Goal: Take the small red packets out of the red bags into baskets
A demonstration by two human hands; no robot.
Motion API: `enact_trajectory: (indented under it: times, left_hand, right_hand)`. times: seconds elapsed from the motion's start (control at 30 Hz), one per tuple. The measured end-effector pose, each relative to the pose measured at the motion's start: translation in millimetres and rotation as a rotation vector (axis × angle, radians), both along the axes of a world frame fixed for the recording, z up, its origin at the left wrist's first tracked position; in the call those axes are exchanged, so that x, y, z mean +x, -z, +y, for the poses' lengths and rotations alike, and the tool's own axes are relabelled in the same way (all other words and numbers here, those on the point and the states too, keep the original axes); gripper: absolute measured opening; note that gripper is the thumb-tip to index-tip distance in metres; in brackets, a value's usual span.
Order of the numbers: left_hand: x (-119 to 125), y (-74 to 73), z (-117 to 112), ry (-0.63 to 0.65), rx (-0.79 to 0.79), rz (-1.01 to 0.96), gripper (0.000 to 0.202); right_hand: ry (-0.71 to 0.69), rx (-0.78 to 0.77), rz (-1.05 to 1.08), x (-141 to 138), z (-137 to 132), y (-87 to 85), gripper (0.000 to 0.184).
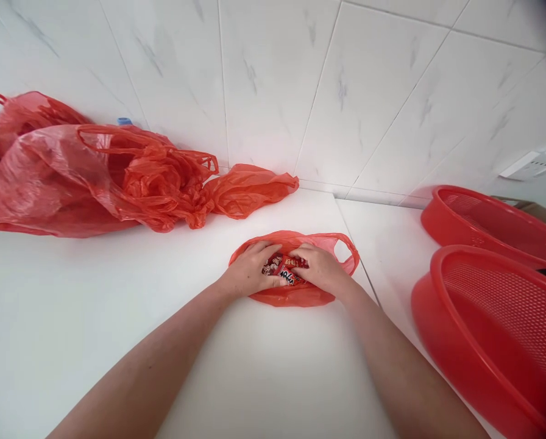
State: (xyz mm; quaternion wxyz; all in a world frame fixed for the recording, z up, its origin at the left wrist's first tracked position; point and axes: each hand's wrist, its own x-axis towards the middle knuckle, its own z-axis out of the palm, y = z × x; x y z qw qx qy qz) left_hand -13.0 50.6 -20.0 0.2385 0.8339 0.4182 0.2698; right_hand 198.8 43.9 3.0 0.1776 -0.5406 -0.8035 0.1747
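A red plastic bag point(291, 297) lies spread on the white table with its mouth facing up. Inside it are several small snack packets point(287, 278), mostly red with white and black print. My left hand point(249, 269) reaches in from the left side, its thumb and fingers curled around the packets. From the right, my right hand point(321, 268) also dips into the bag, fingers bent over the packets at that end. The bag's handle loop stands out at the upper right. My fingertips are partly hidden among the packets.
Filled and crumpled red plastic bags point(63, 177) lie along the tiled wall point(273, 91) at the left. A blue cap point(124, 121) shows behind them. Two red mesh baskets point(442, 292) stand at the right. A seam crosses the white table point(117, 305) near my right hand.
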Motion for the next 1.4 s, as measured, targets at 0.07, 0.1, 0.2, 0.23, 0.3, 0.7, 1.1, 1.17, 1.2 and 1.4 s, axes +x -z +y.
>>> enact_trajectory:
  times: [0.07, 0.1, 0.2, 0.23, 0.3, 0.7, 1.1, 1.17, 1.2, 1.4]
  left_hand:
    - [0, -4.5, 0, -0.016, 0.039, -0.077, 0.052]
    - [1, -6.5, 0, -0.022, 0.056, -0.113, 0.04]
    - [2, -9.3, 1, -0.028, 0.095, -0.169, 0.022]
    - [3, -9.0, 2, -0.028, 0.105, -0.172, 0.022]
    - [3, -7.2, 3, -0.026, 0.125, -0.166, 0.024]
    - [4, -8.3, 0, -0.029, 0.211, -0.168, 0.031]
    - [5, -8.0, 1, -0.067, 0.019, -0.171, 0.015]
    - [5, -7.5, 1, -0.074, 0.03, -0.179, 0.014]
    - [5, -7.1, 1, -0.076, 0.041, -0.177, 0.014]
    - [6, -4.0, 2, -0.064, 0.112, -0.158, 0.016]
  right_hand:
    - [0.007, 0.016, 0.025, 0, 0, 0.1, 0.011]
    - [0.016, 0.025, 0.048, 0, -1, 0.0, 0.013]
    - [0.082, 0.063, 0.134, -1, -3, 0.1, 0.02]
    - [0.106, 0.083, 0.159, -2, -4, 0.2, 0.022]
    - [0.143, 0.132, 0.19, -3, -5, 0.0, 0.025]
    - [0.054, 0.193, 0.207, -15, -11, -2.9, 0.018]
    - [0.018, 0.134, 0.292, -18, -10, 0.0, 0.009]
    - [0.001, 0.145, 0.291, -17, -9, 0.7, 0.004]
    - [-0.011, 0.147, 0.292, -17, -9, 1.4, 0.006]
    - [-0.011, 0.154, 0.316, -18, -9, 3.0, 0.01]
